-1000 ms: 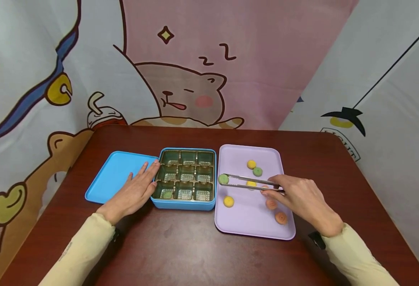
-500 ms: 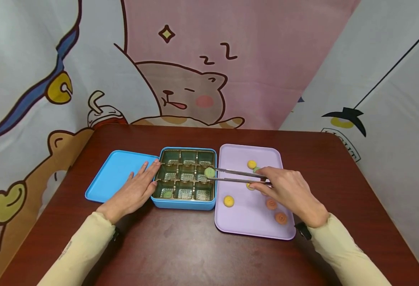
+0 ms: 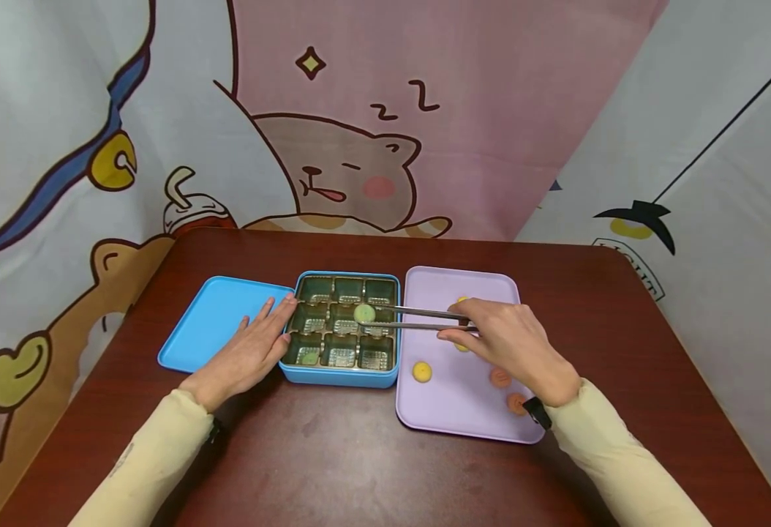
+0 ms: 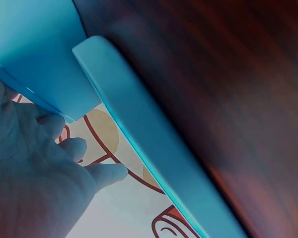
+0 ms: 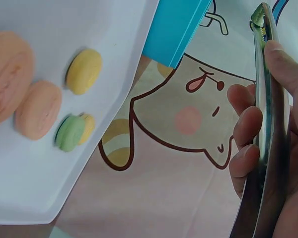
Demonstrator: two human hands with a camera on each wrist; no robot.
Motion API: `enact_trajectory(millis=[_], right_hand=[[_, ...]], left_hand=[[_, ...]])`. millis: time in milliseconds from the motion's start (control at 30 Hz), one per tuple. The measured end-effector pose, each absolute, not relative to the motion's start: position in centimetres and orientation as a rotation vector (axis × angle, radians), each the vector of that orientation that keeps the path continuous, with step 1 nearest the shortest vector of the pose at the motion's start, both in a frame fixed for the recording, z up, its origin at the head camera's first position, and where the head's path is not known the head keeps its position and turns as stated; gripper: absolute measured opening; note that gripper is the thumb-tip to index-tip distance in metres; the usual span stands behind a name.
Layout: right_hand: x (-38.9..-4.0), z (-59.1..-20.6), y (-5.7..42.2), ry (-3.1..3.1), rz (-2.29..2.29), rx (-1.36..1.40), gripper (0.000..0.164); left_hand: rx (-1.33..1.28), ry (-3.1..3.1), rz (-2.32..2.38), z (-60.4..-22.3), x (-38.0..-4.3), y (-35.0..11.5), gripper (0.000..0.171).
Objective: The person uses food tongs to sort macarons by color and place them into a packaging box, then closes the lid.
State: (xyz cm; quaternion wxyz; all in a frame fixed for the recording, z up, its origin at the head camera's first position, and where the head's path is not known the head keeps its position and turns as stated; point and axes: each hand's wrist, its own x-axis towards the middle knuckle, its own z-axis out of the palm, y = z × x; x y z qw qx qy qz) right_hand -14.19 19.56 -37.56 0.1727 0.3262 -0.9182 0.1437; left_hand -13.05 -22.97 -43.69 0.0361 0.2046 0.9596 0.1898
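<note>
My right hand (image 3: 510, 344) grips metal tongs (image 3: 425, 314), whose tips pinch a green macaron (image 3: 364, 314) over the middle row of a blue box (image 3: 339, 377). Inside the box is a gold divided insert (image 3: 360, 319). Another green macaron (image 3: 309, 358) lies in its front left compartment. Fingers extended, my left hand (image 3: 243, 359) rests against the box's left side. Right of the box, a lilac tray (image 3: 451, 417) bears yellow macarons (image 3: 421, 372) and orange-pink macarons (image 3: 500, 378). A further green macaron (image 5: 70, 133) on that tray shows in the right wrist view.
A flat blue lid (image 3: 217, 322) lies left of the box, partly under my left hand and forearm. Everything stands on a dark wooden table (image 3: 333, 454). Behind the table hangs a printed cartoon cloth (image 3: 491, 110).
The tongs with the green macaron have travelled left, from above the tray's left edge to over the box's middle. My left hand stays in place.
</note>
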Motion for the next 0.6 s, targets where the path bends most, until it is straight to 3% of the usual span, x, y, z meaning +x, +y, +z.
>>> enact_trajectory(millis=[600], right_hand=[[-15.4,-37.4,16.3,-2.607,0.372,1.009,0.034]], left_hand=[[0.645,2.960,0.572,-43.7,-13.1,-23.0,0.060]])
